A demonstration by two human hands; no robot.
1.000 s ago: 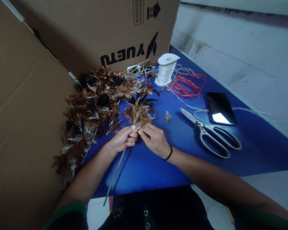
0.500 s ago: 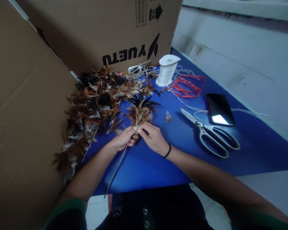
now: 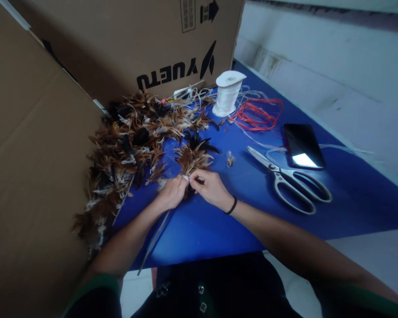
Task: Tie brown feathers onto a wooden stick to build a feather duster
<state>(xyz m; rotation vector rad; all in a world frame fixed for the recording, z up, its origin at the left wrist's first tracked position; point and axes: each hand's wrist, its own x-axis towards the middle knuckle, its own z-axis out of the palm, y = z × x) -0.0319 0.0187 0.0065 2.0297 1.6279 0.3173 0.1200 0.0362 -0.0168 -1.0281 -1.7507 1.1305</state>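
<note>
Both my hands meet at the base of a bundle of brown and black feathers (image 3: 194, 158) in the middle of the blue table. A thin stick (image 3: 154, 243) runs from under my left hand toward the table's front edge. My left hand (image 3: 173, 192) is closed round the bundle's base, where a bit of white shows at the fingertips. Pressed against that same spot, my right hand (image 3: 212, 189) has thumb and forefinger pinched; what lies between them is too small to make out. A small loose feather tuft (image 3: 230, 159) lies right of the bundle.
A heap of feathers (image 3: 119, 163) lies left, against cardboard (image 3: 96, 44). Farther back stand a white spool (image 3: 227, 95) and red string (image 3: 258, 115). Large scissors (image 3: 288, 176) and a phone (image 3: 303, 145) lie right. The blue table (image 3: 212, 238) meets a wall at right.
My left hand has rolled over, its knuckles now turned up and its lower fingers hidden. The stick's lower end has swung slightly left. The whole view has shifted a little.
</note>
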